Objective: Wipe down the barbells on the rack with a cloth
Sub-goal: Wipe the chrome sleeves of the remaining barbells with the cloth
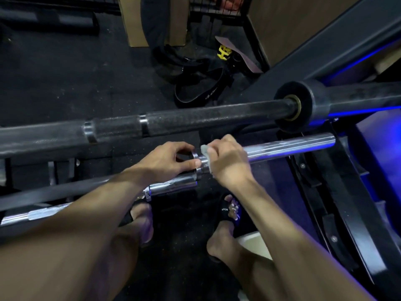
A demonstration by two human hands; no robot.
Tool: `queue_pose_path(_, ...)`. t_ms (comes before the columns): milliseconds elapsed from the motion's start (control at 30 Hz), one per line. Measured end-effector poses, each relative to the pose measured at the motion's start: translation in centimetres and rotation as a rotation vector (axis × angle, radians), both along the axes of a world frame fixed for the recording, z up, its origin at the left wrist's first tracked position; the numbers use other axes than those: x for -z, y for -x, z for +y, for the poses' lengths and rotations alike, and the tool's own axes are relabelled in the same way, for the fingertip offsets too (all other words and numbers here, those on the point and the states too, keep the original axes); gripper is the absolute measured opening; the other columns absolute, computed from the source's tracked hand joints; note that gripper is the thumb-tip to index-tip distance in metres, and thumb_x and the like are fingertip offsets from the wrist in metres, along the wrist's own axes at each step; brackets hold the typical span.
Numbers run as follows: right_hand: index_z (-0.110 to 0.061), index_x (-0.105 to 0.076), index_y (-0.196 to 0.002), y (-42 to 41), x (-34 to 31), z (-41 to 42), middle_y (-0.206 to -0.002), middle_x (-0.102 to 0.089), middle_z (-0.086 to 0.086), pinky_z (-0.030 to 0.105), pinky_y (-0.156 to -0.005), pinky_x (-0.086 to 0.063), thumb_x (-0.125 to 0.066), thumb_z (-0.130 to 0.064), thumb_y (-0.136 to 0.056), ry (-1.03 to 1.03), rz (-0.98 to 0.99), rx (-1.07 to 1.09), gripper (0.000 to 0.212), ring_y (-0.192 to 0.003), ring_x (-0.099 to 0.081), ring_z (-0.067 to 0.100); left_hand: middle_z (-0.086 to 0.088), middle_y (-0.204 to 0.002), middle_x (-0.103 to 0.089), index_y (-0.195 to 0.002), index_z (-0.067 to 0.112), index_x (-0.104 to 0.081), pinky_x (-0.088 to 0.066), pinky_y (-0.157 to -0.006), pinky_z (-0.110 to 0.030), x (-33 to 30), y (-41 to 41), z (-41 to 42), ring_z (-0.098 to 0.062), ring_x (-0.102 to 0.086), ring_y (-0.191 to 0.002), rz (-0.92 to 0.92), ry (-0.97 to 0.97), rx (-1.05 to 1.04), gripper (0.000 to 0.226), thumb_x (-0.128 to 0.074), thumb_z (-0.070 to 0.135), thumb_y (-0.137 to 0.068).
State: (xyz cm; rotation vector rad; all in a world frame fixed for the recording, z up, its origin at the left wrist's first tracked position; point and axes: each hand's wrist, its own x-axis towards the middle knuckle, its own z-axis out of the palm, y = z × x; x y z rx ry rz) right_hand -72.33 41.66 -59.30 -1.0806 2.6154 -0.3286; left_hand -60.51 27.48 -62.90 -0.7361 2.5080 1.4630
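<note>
Wiping a chrome barbell (288,146) like this one is mostly about letting the steel do the staying-put while the cloth (205,149) does the moving. I'd guess the bar is heavy and totally rigid, so it isn't going anywhere on the rack (338,203), but the polished sleeve looks slick and probably spins on its shaft, so brace it near the collar (195,158) rather than out at the end. The cloth is the opposite, small, pale, soft and light, easy to bunch up and wrap round the metal. Right now the chrome bar lies across the rack just in front of the person, below the bigger black barbell (195,118) that sits further out. The right hand (227,161) is curled closed around the cloth, pressing it onto the narrow bit of bar right beside the collar, with only the cloth's top corner and a strip by the fingers showing. The left hand (171,159) is half open, thumb and fingertips pinching the collar's rim from the other side, holding nothing else. Both hands sit nearly touching, with the collar between them. Feet in sandals (232,210) are on the dark floor underneath.
</note>
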Motion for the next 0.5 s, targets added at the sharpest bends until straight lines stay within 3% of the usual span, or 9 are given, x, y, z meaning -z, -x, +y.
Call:
queue_pose_path(100, -0.012, -0.074, -0.112, 2.2, -0.5, 1.0, -0.120, -0.057, 0.010, 0.029, -0.088, -0.036, -0.049, -0.026, -0.106, -0.003, 0.017, 0.014, 0.029, -0.110, -0.055, 0.025, 0.013, -0.131, -0.065, -0.144, 0.024, -0.055, -0.050, -0.096, -0.024, -0.2, -0.1, 0.0, -0.002, -0.067, -0.103, -0.017, -0.027, -0.008, 0.075, -0.072, 0.062, -0.081)
queue_pose_path(167, -0.006, -0.074, -0.114, 5.2, -1.0, 2.6, -0.123, -0.062, 0.017, 0.033, -0.090, -0.040, -0.050, -0.020, -0.106, -0.069, 0.058, 0.149, 0.029, -0.118, -0.056, 0.034, 0.012, -0.128, -0.067, -0.139, 0.024, -0.059, -0.051, -0.099, -0.028, -0.2, -0.2, 0.1, -0.005, -0.067, -0.105, -0.030, -0.025, -0.005, 0.070, -0.073, 0.061, -0.081)
queue_pose_path(233, -0.008, -0.074, -0.111, 7.0, -1.0, 3.6, -0.119, -0.063, 0.017, 0.037, -0.090, -0.044, -0.050, -0.020, -0.105, -0.091, 0.108, 0.302, 0.028, -0.117, -0.059, 0.037, 0.012, -0.124, -0.067, -0.134, 0.026, -0.061, -0.052, -0.097, -0.028, -0.2, -0.3, 0.1, -0.006, -0.067, -0.106, -0.018, -0.017, -0.004, 0.066, -0.077, 0.059, -0.079)
queue_pose_path(300, -0.011, -0.073, -0.113, 5.9, -0.5, 2.5, -0.122, -0.062, 0.015, 0.034, -0.088, -0.042, -0.049, -0.021, -0.103, -0.121, 0.130, 0.302, 0.027, -0.117, -0.058, 0.034, 0.014, -0.122, -0.064, -0.129, 0.026, -0.058, -0.049, -0.090, -0.023, -0.4, -0.3, 0.3, -0.007, -0.063, -0.107, -0.006, 0.007, 0.018, 0.062, -0.081, 0.054, -0.078)
queue_pose_path(400, -0.016, -0.075, -0.110, 1.1, 0.4, -0.6, -0.117, -0.064, 0.010, 0.034, -0.086, -0.039, -0.050, -0.025, -0.103, -0.004, -0.005, 0.136, 0.027, -0.111, -0.059, 0.029, 0.016, -0.113, -0.065, -0.115, 0.032, -0.052, -0.051, -0.089, -0.034, -0.5, -0.3, 0.8, -0.011, -0.063, -0.100, -0.004, 0.020, 0.017, 0.059, -0.089, 0.048, -0.072)
queue_pose_path(500, -0.017, -0.077, -0.108, 0.0, 0.3, -0.8, -0.106, -0.073, 0.008, 0.032, -0.088, -0.048, -0.053, -0.022, -0.102, 0.169, -0.184, 0.146, 0.025, -0.099, -0.065, 0.024, 0.019, -0.115, -0.064, -0.114, 0.042, -0.045, -0.052, -0.092, -0.043, -0.5, -0.4, 1.0, -0.014, -0.063, -0.104, -0.040, 0.066, 0.019, 0.074, -0.086, 0.064, -0.057)
